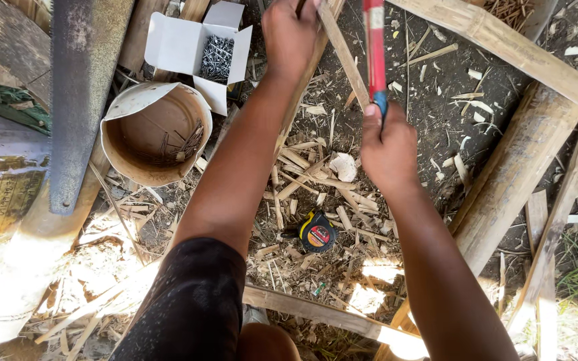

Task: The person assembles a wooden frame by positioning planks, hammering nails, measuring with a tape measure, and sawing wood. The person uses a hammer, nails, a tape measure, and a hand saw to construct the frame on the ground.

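- The thin pale bamboo strip (pixel 342 53) looks light, stiff and splintery; it is best gripped near its upper end, clear of the sharp edges.
- The left hand (pixel 291 33) is closed around that upper end, near the top edge of the view.
- The right hand (pixel 388 148) is fisted on the red-handled tool with a blue grip end (pixel 374 47), just right of the strip.
- Below them, on the chip-strewn ground (pixel 429 113), lies a yellow-and-black tape measure (pixel 317 232).
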